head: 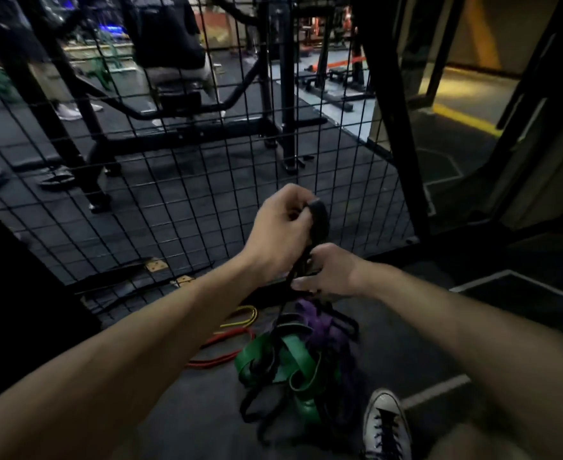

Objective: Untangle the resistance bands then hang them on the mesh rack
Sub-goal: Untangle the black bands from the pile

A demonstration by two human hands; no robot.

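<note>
My left hand [278, 227] grips the top loop of a black resistance band [318, 220], held up in front of the black mesh rack [180, 180]. Just below, my right hand [331, 272] is closed on the same black band lower down. The band runs down into a tangled pile on the floor: a wide green band [293, 360], a purple band [319, 323] and more black loops. Thin red bands [227, 340] and a yellow band [243, 317] lie on the floor left of the pile.
My sneaker [388, 423] stands on the dark floor right of the pile. Behind the mesh are gym machine frames and a person seated on a bench [170, 58]. A black upright post [392, 104] edges the mesh on the right.
</note>
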